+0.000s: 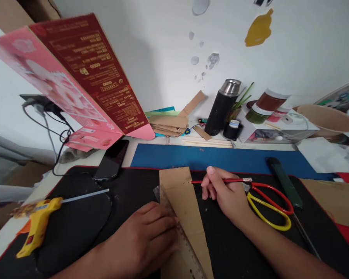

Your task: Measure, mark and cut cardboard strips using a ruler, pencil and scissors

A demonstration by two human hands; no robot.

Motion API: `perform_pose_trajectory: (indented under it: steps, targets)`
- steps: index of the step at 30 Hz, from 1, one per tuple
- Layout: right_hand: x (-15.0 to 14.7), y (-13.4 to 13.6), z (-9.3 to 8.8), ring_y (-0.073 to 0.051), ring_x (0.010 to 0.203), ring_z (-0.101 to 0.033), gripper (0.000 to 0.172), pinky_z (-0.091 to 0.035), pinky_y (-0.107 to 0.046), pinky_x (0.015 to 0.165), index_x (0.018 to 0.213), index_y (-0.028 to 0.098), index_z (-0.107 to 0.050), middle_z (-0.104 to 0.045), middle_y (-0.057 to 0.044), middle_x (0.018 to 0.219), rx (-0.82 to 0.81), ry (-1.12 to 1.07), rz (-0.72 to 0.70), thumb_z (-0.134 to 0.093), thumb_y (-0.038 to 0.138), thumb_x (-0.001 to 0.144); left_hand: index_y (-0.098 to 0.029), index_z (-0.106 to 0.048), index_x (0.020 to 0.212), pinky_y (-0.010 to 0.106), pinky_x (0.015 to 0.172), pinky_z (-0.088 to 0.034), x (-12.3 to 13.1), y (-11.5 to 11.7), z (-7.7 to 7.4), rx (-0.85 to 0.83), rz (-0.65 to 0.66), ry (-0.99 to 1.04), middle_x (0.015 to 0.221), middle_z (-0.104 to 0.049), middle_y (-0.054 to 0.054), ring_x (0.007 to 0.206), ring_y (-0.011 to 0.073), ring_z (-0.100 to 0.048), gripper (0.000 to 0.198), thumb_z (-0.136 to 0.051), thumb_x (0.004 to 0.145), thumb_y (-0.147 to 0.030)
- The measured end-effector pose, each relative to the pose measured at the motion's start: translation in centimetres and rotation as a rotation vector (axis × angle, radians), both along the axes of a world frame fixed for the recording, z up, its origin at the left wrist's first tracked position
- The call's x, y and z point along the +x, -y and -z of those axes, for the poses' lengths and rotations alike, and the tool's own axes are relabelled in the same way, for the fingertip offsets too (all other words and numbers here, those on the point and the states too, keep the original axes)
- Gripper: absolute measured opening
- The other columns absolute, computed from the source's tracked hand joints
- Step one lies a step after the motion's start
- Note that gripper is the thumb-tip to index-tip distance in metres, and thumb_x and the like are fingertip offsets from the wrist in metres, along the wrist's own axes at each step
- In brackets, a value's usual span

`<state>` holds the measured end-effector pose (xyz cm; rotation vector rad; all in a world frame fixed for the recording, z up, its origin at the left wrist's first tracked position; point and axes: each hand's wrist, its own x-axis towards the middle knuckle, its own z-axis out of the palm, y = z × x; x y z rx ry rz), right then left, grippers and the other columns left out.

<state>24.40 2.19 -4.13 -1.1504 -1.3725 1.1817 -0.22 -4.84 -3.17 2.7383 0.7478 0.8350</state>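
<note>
A strip of brown cardboard (176,180) lies lengthwise on the black mat. Across it runs a ruler (189,252) at a slant, its far end sticking out past the strip's left edge. My left hand (148,236) is closed over the ruler, fingers together, pressing it to the cardboard; the thumb is hidden. Just right of the strip, my right hand (227,193) pinches a thin red pencil (232,180), held nearly level with its point towards the strip's right edge. Scissors (272,205) with red and yellow handles lie beside my right wrist.
A yellow glue gun (40,223) with its cord lies at left, near a phone (112,159). A pink and red box (87,73) stands behind. A black flask (222,108), cardboard scraps (168,124) and paint jars (267,102) line the back. A green-handled tool (285,182) lies right.
</note>
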Motion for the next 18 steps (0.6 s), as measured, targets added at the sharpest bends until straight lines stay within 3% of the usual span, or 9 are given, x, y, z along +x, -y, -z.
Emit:
perform_pose_trajectory:
  steps: [7,13,18]
  targets:
    - [-0.1,-0.1,-0.2,-0.012,0.039,-0.051,0.061,-0.038,-0.024,0.044,0.066,0.021,-0.068,-0.061,0.0,0.045,-0.033,0.011,0.017,-0.06,0.07,0.101,-0.013,-0.074,0.111,0.038,0.088,-0.059,-0.2,0.1,0.1,-0.028,0.001,0.024,0.103,-0.081,0.008,0.095,0.0225,-0.074,0.014,-0.063,0.103,-0.014]
    - [-0.1,-0.2,0.0,-0.015,0.041,-0.058,0.057,-0.042,-0.027,0.046,0.069,0.022,-0.07,-0.051,0.005,0.043,-0.031,-0.032,0.026,-0.064,0.07,0.099,-0.014,-0.073,0.112,0.037,0.087,-0.06,-0.2,-0.2,0.0,-0.044,-0.001,0.006,0.104,-0.081,0.007,0.094,0.0219,-0.074,0.014,-0.063,0.103,-0.015]
    - [0.1,-0.3,0.2,-0.016,0.046,-0.062,0.053,-0.048,-0.029,0.052,0.075,0.022,-0.072,-0.055,0.004,0.049,-0.003,-0.041,0.038,-0.064,0.067,0.101,-0.015,-0.072,0.116,0.037,0.083,-0.059,-1.0,-0.6,0.1,-0.023,-0.021,-0.013,0.099,-0.08,0.007,0.09,0.0221,-0.074,0.016,-0.061,0.104,-0.016]
